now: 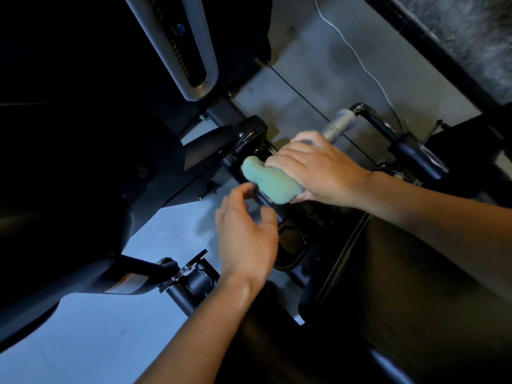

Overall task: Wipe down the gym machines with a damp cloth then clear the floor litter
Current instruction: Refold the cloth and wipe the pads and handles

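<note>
Both hands work the dark bar: my right hand presses the bunched green cloth around it, while my left hand hovers just below, fingers loosely curled, holding nothing. Soft and limp, that cloth wants gripping by its wadded middle.

Both bare forearms reach forward and down. The right hand lies palm down, fingers and thumb curled round a bunched green cloth. The left hand hovers just below it (thumb and fingers loosely bent, gripping nothing), fingertips near the cloth.
</note>
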